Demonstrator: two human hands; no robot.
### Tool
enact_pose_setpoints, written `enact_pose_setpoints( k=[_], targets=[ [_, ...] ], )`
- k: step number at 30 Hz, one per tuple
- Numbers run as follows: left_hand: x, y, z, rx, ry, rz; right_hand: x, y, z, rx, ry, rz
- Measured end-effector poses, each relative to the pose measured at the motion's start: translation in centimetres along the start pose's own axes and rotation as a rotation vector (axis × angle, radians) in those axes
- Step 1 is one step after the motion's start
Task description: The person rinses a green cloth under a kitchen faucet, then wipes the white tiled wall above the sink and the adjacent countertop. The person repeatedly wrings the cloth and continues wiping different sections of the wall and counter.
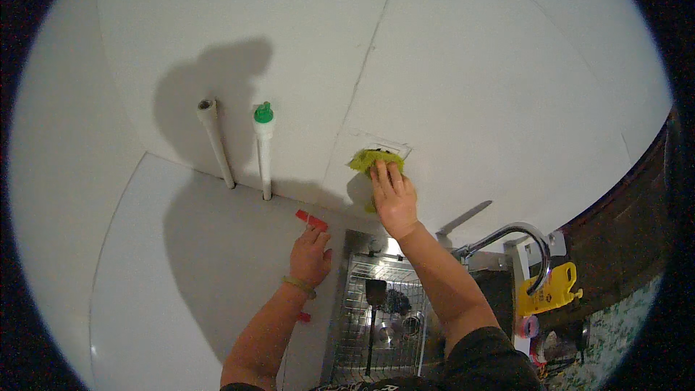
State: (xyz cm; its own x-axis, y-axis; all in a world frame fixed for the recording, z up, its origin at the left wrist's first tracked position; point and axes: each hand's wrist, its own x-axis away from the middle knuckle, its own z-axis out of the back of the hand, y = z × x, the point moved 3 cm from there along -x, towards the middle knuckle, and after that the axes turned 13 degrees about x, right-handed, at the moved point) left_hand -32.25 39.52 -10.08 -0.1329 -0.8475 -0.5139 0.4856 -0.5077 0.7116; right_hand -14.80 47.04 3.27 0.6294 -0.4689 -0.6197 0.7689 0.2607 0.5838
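Observation:
My right hand (pixel 396 201) presses a fuzzy yellow-green cloth (pixel 374 160) against a square wall plate, probably a socket (pixel 402 147), on the white wall. The cloth hides most of the plate, and a bit of it hangs below my fingers. Palm down, my left hand (pixel 310 255) leans on the white countertop (pixel 239 282). Its fingertips touch a flat red strip (pixel 311 221) near the wall; nothing seems gripped. Under my left forearm another small red piece (pixel 304 317) shows, partly covered by the arm.
Two white pipes, one open-ended (pixel 217 144) and one capped green (pixel 264 146), rise at the counter's back. A steel sink (pixel 336 304) holds a wire basket with a black spatula (pixel 376 293). Right of it are a chrome faucet (pixel 521 228) and a yellow jug (pixel 548 296).

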Motion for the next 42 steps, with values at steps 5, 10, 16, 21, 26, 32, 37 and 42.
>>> enact_pose_setpoints(
  k=[5, 10, 16, 21, 26, 32, 37, 42],
  targets=[
    [0.0, 0.8, 0.1, -0.013, -0.039, 0.052, 1.5, -0.1, -0.4, -0.079, -0.104, 0.130],
    [2.3, -1.2, -0.6, -0.102, -0.134, 0.148, -1.4, 0.5, 2.3, -0.085, -0.014, 0.059],
    [3.6, -2.5, -1.6, -0.125, -0.225, 0.190, 1.6, 0.6, -0.9, 0.003, -0.109, 0.108],
    [4.2, -3.8, -2.5, -0.256, -0.375, 0.230, 0.7, 0.5, 0.9, -0.156, -0.110, 0.059],
    [4.6, -4.3, -3.1, -0.361, -0.451, 0.235, 1.1, 2.5, 0.7, 0.007, -0.102, 0.072],
    [4.4, -3.7, -3.4, -0.396, -0.511, 0.238, -1.0, 0.7, 0.3, 0.044, -0.146, 0.213],
    [4.3, -4.3, -2.6, -0.293, -0.548, 0.270, 1.0, 2.4, 0.4, 0.004, -0.130, 0.096],
    [4.3, -3.6, -3.1, -0.361, -0.501, 0.236, -1.3, 0.8, 0.9, 0.007, -0.085, 0.117]
  ],
)
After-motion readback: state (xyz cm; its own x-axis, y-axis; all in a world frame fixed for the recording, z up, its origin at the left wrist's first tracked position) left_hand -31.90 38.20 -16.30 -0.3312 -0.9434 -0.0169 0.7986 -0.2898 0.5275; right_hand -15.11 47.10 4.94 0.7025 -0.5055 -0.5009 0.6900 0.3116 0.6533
